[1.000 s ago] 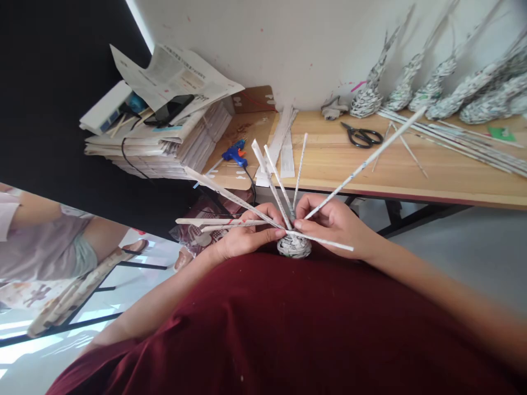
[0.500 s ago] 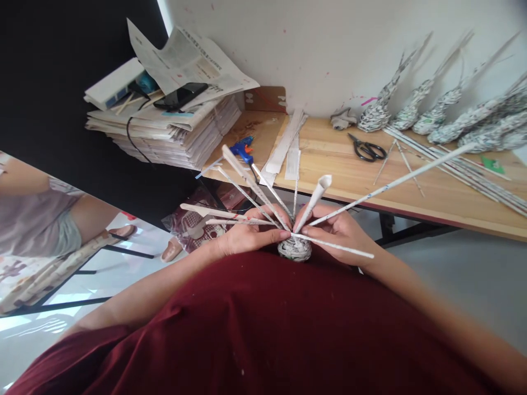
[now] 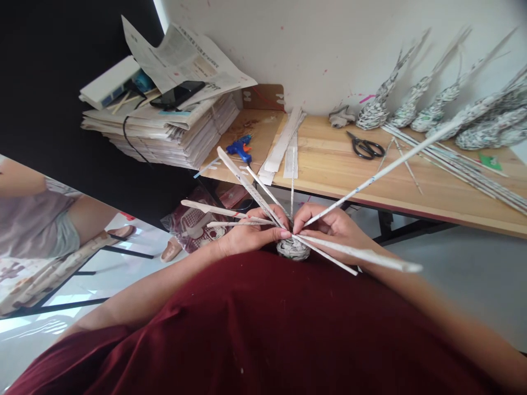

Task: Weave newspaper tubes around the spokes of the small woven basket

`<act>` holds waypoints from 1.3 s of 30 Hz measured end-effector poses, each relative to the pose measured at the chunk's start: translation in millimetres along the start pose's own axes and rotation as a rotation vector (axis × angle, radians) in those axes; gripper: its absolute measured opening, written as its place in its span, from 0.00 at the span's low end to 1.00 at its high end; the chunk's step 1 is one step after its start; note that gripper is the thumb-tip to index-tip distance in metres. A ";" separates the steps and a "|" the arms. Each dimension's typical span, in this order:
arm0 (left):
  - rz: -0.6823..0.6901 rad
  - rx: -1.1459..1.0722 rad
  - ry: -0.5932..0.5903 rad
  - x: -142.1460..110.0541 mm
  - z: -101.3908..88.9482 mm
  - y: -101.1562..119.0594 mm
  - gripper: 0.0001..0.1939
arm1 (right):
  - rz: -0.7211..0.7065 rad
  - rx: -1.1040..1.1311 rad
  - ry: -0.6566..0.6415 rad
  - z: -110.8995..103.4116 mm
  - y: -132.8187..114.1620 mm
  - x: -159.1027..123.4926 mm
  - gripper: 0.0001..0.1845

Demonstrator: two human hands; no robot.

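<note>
Pinching top of woven paper base (image 3: 293,252) with left hand (image 3: 249,237); gripping long paper tube (image 3: 373,180) in right hand (image 3: 338,226).

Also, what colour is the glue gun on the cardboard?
The glue gun is blue with an orange part; head view shows it.

From my remote seat I see that the thick rolled-newspaper stick (image 3: 366,253), which half a second ago pointed upward, now slopes down to the right, across the right hand (image 3: 331,225). The thin newspaper stick (image 3: 337,260) beneath it points lower than before. The long newspaper stick (image 3: 370,180) rises more steeply now.
</note>
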State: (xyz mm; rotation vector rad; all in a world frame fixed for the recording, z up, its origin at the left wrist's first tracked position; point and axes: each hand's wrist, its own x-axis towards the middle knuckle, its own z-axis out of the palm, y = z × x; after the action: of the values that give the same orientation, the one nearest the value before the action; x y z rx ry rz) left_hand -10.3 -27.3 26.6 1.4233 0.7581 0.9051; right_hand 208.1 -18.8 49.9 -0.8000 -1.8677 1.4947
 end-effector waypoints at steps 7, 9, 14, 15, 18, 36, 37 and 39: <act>0.042 -0.023 0.034 -1.2 2.9 -6.4 0.14 | -0.006 -0.026 0.014 0.2 -0.3 -0.1 0.06; 0.041 -0.012 0.045 -1.3 3.7 -7.3 0.14 | 0.029 0.007 0.010 0.5 -2.7 -1.3 0.08; 0.011 -0.056 0.055 -1.1 4.7 -7.1 0.15 | 0.054 0.076 0.004 -0.3 2.6 -3.8 0.11; 0.007 -0.066 0.052 -1.0 4.6 -7.0 0.15 | 0.066 0.089 0.002 -0.4 4.2 -4.2 0.11; -0.012 -0.069 0.044 -1.0 3.9 -6.8 0.14 | 0.096 0.100 0.002 0.0 5.3 -5.3 0.10; -0.009 -0.182 0.016 -2.1 3.6 -3.4 0.17 | 0.123 0.067 0.072 4.5 2.9 -5.3 0.09; -0.004 -0.186 0.005 -2.2 2.8 -4.5 0.17 | 0.129 0.065 0.080 4.7 3.3 -5.4 0.10; 0.018 -0.181 -0.023 -2.7 0.2 -7.6 0.18 | 0.144 0.053 0.092 5.0 4.1 -5.7 0.10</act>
State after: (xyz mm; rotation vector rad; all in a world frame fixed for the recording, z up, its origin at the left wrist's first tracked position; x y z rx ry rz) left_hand -10.8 -29.3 18.8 1.2807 0.6300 0.9458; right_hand 208.2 -25.5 44.6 -0.9787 -1.7276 1.5605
